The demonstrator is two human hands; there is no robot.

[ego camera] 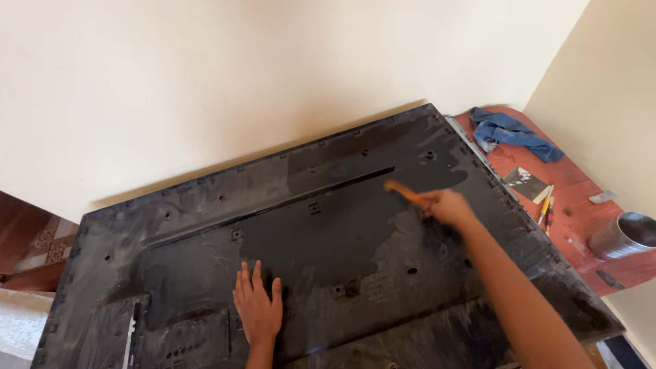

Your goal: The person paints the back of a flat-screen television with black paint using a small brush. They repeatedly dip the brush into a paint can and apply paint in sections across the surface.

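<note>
Black moulded plastic forms the large rear panel (328, 246) that fills most of the view; it lies flat, inner face up, on a red-brown table (581, 225) set into the corner of two cream walls (205, 82). The panel surface is dusty grey over most of its area, with a darker, cleaner patch across the centre and upper right. A long ribbed slot runs diagonally across its upper half, and screw bosses and small square sockets are spread over it.

The right hand (447, 206) is closed around an orange-handled tool (400, 191), blurred, whose tip rests on or just above the panel at the edge of the darker patch. What kind of tool it is cannot be told.

The left hand (258, 309) lies palm down on the lower middle of the panel, fingers spread and flat, gripping nothing.

On the exposed strip of table to the right of the panel:
- a crumpled blue cloth (511, 132) near the far corner;
- a small dark rectangular card (525, 182) just beside the panel edge;
- several slim hand tools (546, 205) lying side by side;
- a metal cup (625, 234) on its side at the right edge.

Patterned floor tiles (44, 239) show at far left.
</note>
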